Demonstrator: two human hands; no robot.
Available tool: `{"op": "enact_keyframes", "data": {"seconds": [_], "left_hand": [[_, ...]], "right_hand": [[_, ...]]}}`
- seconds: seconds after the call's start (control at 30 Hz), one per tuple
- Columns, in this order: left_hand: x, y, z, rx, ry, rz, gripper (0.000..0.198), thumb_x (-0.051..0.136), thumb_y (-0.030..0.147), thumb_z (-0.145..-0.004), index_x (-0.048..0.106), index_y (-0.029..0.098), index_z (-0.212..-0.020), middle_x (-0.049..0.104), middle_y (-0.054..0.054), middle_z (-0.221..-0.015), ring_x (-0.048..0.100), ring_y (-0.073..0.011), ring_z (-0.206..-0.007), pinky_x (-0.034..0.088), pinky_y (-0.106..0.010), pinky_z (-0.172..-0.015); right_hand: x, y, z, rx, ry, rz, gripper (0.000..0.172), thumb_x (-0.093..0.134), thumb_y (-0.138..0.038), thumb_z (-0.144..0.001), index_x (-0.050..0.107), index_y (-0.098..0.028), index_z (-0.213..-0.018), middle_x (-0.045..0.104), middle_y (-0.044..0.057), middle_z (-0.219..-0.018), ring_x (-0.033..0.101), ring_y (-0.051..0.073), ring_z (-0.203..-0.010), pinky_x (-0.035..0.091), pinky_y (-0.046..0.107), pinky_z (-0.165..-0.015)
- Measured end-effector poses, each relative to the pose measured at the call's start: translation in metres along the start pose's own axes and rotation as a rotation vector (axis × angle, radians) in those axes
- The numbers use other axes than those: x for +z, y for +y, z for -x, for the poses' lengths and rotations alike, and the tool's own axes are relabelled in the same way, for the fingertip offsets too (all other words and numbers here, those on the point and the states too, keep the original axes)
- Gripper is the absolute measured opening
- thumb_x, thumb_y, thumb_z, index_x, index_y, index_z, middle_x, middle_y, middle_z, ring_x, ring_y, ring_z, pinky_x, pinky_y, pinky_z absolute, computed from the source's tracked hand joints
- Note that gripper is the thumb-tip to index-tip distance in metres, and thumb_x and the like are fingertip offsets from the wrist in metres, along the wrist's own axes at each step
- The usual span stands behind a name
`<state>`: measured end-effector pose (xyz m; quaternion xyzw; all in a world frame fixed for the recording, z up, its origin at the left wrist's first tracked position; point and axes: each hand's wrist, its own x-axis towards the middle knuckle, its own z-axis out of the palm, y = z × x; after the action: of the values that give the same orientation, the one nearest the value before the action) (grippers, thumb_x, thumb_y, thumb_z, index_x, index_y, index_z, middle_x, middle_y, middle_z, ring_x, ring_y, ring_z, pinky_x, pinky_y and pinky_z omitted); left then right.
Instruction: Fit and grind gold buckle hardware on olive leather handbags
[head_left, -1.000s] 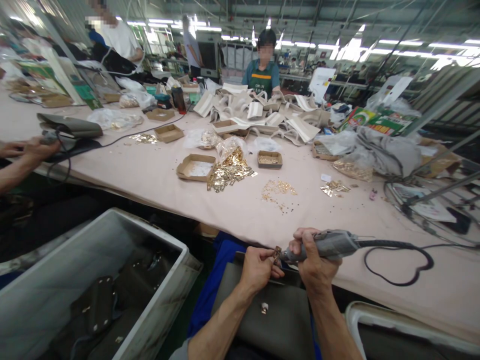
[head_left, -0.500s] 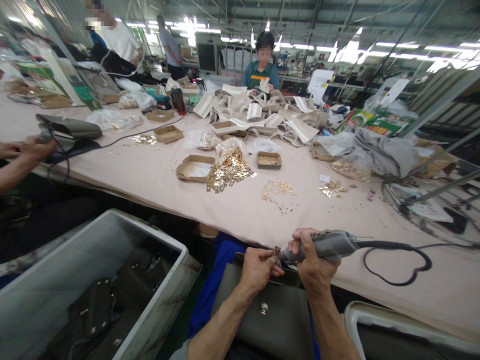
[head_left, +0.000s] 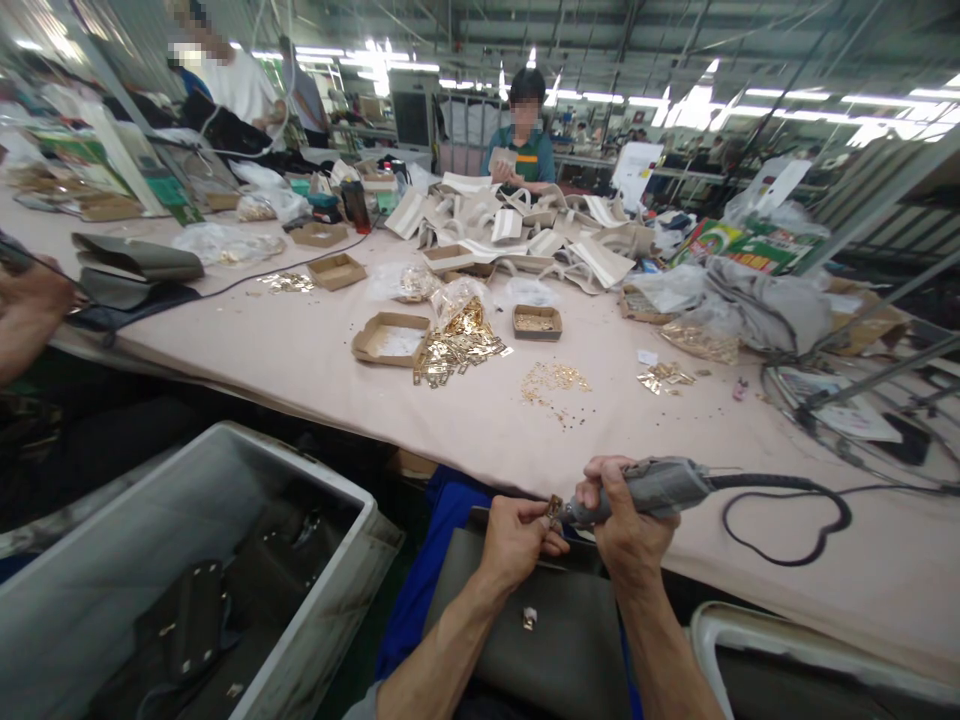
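My right hand (head_left: 634, 520) is wrapped round a grey corded power tool (head_left: 660, 488), whose tip points left. Between the fingertips of my left hand (head_left: 517, 540) is a small metal piece (head_left: 554, 507), right at the tool's tip. Below both hands a dark grey-green bag (head_left: 540, 640) lies on my lap over blue cloth (head_left: 409, 600). A small metal clasp (head_left: 529, 619) with a white bit on it sits on the bag's face. Whether the tip touches the metal piece is too small to tell.
Gold metal parts (head_left: 461, 345) and cardboard trays (head_left: 390, 338) lie on the table (head_left: 450, 430). A grey bin (head_left: 300, 450) with dark bags stands left, another bin (head_left: 701, 630) right. A co-worker's hand (head_left: 34, 300) is far left; a person (head_left: 525, 140) sits opposite.
My hands and the tool stay almost where they were. The co-worker's hands at the far left have shifted left, and the person opposite has moved the light piece they hold leftward.
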<state>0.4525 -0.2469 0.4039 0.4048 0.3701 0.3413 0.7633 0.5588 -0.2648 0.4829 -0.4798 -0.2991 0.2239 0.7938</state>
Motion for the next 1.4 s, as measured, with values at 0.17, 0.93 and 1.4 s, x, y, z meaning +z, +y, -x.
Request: {"op": "enact_keyframes", "data": {"seconds": [0.17, 0.93, 1.4], "left_hand": [[-0.0002, -0.0006, 0.0002, -0.001, -0.003, 0.009, 0.034, 0.077, 0.036, -0.076, 0.079, 0.004, -0.085, 0.074, -0.013, -0.067, 0.072, -0.0191, -0.056, 0.057, -0.024, -0.054], [-0.0033, -0.0012, 0.0003, 0.008, -0.014, 0.054, 0.028, 0.079, 0.031, -0.073, 0.078, 0.003, -0.081, 0.074, -0.012, -0.067, 0.072, -0.0183, -0.054, 0.057, -0.022, -0.051], [-0.0024, 0.0002, 0.0007, -0.001, -0.027, 0.066, 0.034, 0.080, 0.032, -0.072, 0.080, 0.002, -0.089, 0.075, -0.014, -0.070, 0.073, -0.0187, -0.054, 0.058, -0.022, -0.052]], "right_hand": [[0.0000, -0.0010, 0.0007, 0.004, 0.004, -0.014, 0.019, 0.080, -0.028, -0.084, 0.066, -0.015, -0.081, 0.067, 0.005, -0.081, 0.055, 0.011, -0.046, 0.048, 0.029, -0.046], [-0.0022, 0.0040, -0.0049, 0.098, 0.110, -0.129, 0.028, 0.085, -0.027, -0.078, 0.061, -0.017, -0.090, 0.067, 0.001, -0.077, 0.054, 0.010, -0.047, 0.049, 0.029, -0.049], [0.0017, 0.0043, -0.0018, 0.051, 0.176, -0.102, 0.027, 0.084, -0.025, -0.080, 0.060, -0.016, -0.087, 0.066, 0.002, -0.077, 0.054, 0.011, -0.047, 0.049, 0.029, -0.048]]}}
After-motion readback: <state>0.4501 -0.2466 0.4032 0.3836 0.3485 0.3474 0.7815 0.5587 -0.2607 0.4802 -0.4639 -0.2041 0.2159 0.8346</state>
